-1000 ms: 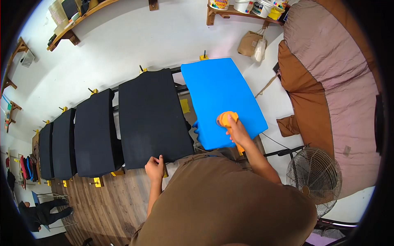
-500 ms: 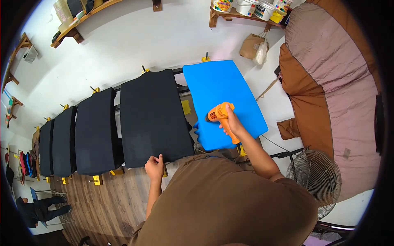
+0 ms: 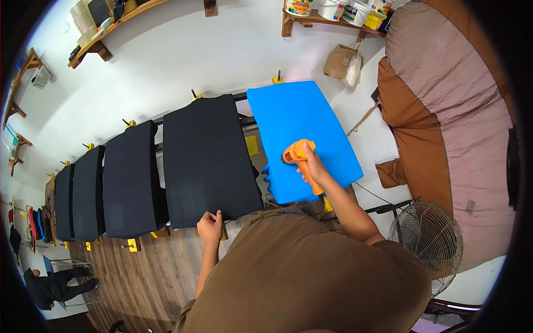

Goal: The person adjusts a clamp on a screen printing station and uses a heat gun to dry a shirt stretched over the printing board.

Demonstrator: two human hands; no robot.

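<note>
My right hand [image 3: 314, 168] is wrapped round the handle of an orange heat gun [image 3: 296, 151]. Its nozzle points down and left over the bright blue fabric [image 3: 302, 111] stretched on a board; the gap between them is hard to judge. At the near edge of the neighbouring black fabric-covered board [image 3: 208, 161], my left hand [image 3: 210, 226] has its fingers curled, thumb on top, pinching the fabric's edge. Bunched blue fabric [image 3: 266, 176] hangs at the left side of the blue board.
More black-covered boards [image 3: 130, 183] run leftward in a row, with yellow clamps [image 3: 132, 245] beneath. A wire-cage fan [image 3: 426, 244] stands at right, by a brown and pink cloth [image 3: 449, 111]. Tubs [image 3: 333, 9] sit on a wall shelf. Another person [image 3: 55, 286] is at far left.
The heat gun's nozzle has turned slightly downward and shifted a little to the right. My left hand stays at the black fabric's edge.
</note>
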